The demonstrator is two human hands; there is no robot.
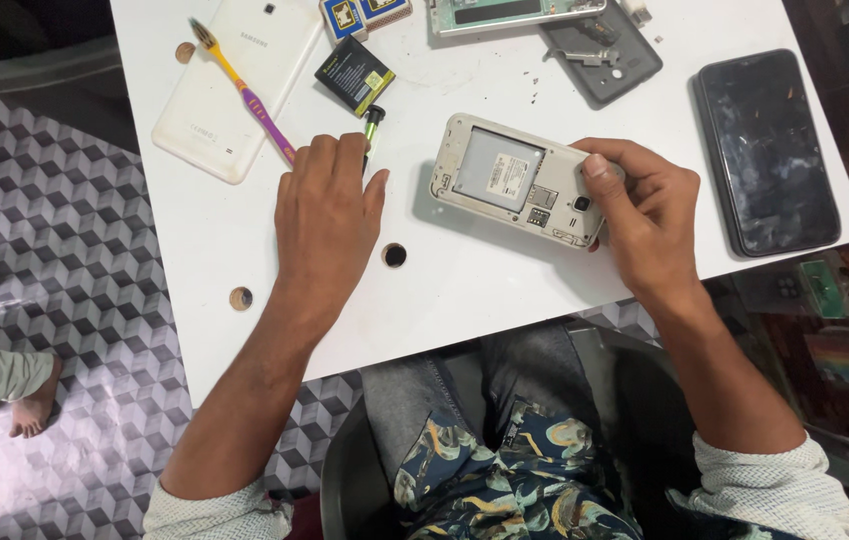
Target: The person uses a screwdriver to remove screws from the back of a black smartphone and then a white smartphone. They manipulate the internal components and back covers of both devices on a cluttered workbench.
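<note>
My right hand point(645, 215) grips the right end of a white phone point(515, 180) lying face down on the white table point(505, 290), back cover off, its battery bay exposed. My left hand point(330, 215) rests palm down on the table, fingers closed around a small tool with a dark green tip point(373, 122) that pokes out above the fingertips. A black and yellow battery point(355, 76) lies just beyond that tip.
A white tablet point(230, 85) lies at the upper left with a yellow and purple toothbrush point(245, 95) across it. A black phone point(767, 150) sits at the right edge. A grey back cover point(610, 55) and an opened phone frame point(515, 14) lie at the top. Another person's foot point(35, 400) is on the patterned floor.
</note>
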